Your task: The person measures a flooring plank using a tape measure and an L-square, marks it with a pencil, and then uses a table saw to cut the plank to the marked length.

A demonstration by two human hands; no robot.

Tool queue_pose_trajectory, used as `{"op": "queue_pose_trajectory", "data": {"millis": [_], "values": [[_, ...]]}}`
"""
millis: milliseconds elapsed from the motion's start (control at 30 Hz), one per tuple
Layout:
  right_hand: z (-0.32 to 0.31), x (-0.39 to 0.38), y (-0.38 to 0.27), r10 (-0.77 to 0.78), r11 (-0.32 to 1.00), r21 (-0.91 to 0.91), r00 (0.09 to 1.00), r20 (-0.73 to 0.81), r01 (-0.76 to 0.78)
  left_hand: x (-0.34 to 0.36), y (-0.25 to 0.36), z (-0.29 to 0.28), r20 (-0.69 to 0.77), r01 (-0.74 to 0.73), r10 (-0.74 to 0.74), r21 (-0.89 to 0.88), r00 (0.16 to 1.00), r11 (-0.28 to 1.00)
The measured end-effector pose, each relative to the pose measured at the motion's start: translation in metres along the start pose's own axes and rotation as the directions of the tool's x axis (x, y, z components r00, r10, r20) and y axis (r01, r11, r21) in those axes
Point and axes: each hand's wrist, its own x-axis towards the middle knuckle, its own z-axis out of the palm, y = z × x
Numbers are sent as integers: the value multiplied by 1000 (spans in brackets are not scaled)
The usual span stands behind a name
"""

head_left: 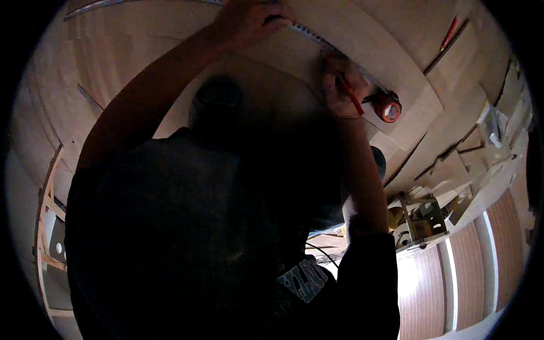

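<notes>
My right hand (344, 88) is closed around a slim red pencil (352, 97), its tip end toward the marked blade of a tape measure. The red tape measure case (389, 107) lies just right of that hand. From it the pale tape blade (311, 37) runs up and left across a large brown sheet (391, 42). At the top, the curled fingers of my left hand (249, 24) rest on the blade; the fingertips are dark and partly hidden. A marked strip (107, 4) continues at the upper left, perhaps the same blade.
Another red pencil-like stick (449, 34) lies at the upper right. Scattered board offcuts (453, 167) cover the right side. Below them stands a wooden box (422, 224) with rolls in it, near wood-grain panels (467, 272). A wooden frame (42, 238) is at the left edge.
</notes>
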Motion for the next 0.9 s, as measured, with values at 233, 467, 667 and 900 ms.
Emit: {"op": "queue_pose_trajectory", "data": {"millis": [233,467,667,900], "values": [[-1,0,0,2,998,-64,1000,25,0,0,-4,-3,88,46,-39,-73,995,996],[-10,-5,-5,168,979,121,985,-31,-163,1,3,-7,89,66,-61,-47,994,997],[-90,-6,-26,73,957,-280,997,-25,-77,-10,-13,11,200,137,-136,10,970,990],[-110,-34,-3,217,637,-770,952,218,31,1,3,-3,-85,15,-13,24,996,1000]]}}
